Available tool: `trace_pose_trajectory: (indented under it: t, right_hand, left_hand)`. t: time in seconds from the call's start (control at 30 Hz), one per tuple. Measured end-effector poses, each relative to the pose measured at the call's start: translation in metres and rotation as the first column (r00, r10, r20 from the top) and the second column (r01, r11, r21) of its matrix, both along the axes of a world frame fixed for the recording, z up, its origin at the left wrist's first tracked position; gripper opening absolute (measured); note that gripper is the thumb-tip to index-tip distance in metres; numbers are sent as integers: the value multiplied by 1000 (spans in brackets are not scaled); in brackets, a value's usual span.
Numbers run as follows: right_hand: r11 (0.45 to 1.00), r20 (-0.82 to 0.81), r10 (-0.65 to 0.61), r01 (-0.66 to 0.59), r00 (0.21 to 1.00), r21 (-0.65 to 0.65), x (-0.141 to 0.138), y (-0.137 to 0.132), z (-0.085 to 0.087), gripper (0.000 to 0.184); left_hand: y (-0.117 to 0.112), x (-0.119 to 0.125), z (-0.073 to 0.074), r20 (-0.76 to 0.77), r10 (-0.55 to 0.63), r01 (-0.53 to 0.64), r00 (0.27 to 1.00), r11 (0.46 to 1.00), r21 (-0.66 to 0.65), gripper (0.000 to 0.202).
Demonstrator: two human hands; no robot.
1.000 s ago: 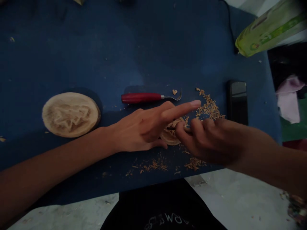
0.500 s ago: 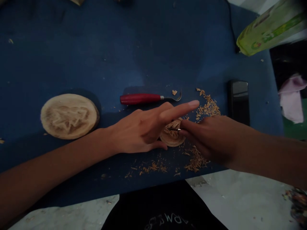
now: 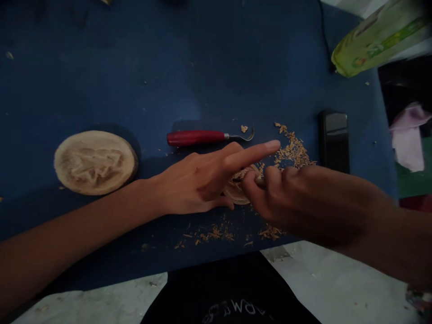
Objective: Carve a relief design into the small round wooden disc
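Observation:
My left hand (image 3: 199, 182) lies on the table, its index finger stretched out and its thumb at the rim of a small round wood slice (image 3: 236, 195), which it grips. The slice's carved face is partly covered by both hands. My right hand (image 3: 290, 193) is closed around a thin carving tool (image 3: 259, 181); little of the tool shows, and its tip is over the slice. Beyond my left hand lies a hook knife (image 3: 197, 137) with a red handle and curved blade. A larger oval wood slice (image 3: 96, 163) with a carved relief rests at the left.
Wood shavings (image 3: 293, 150) are scattered around the small slice on the blue table (image 3: 162, 58). A black phone-like object (image 3: 334, 141) lies on the right. A green-yellow package (image 3: 374, 42) and a dark cable stand at the far right corner.
My right hand has turned and shifted slightly left, with its knuckles now upward and the thumb over the slice. The tool's metal is more hidden. The left hand keeps its hold.

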State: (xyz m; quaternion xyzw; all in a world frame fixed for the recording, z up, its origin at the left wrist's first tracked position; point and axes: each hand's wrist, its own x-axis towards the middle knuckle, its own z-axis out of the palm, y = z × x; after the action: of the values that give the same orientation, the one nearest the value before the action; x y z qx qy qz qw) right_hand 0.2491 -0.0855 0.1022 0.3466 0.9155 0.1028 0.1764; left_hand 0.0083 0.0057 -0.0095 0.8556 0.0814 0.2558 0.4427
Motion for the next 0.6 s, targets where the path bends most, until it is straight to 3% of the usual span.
trace_pose_trajectory:
  t: [0.07, 0.13, 0.2, 0.3, 0.4, 0.6]
  right_hand:
    - [956, 33, 160, -163, 987, 242, 6, -2, -3, 21]
    - [908, 54, 258, -261, 965, 328, 16, 0, -4, 22]
    - [923, 42, 265, -266, 963, 279, 26, 4, -1, 23]
    - [987, 8, 106, -106, 994, 120, 38, 6, 5, 26]
    - [999, -73, -38, 38, 997, -3, 45, 4, 7, 37]
    - [998, -241, -58, 62, 969, 9, 41, 0, 9, 42]
  left_hand:
    - [0, 1, -2, 25, -2, 2, 1000, 1000, -4, 93]
    - [0, 1, -3, 23, 18, -18, 1000, 1000, -11, 91]
    - [-1, 2, -5, 30, 35, -35, 999, 999, -8, 86]
    - [-1, 2, -7, 65, 43, -45, 997, 999, 15, 86]
    - [-2, 2, -5, 48, 32, -34, 998, 999, 31, 91]
    - [-4, -1, 3, 5, 5, -6, 1000, 999, 44, 111]
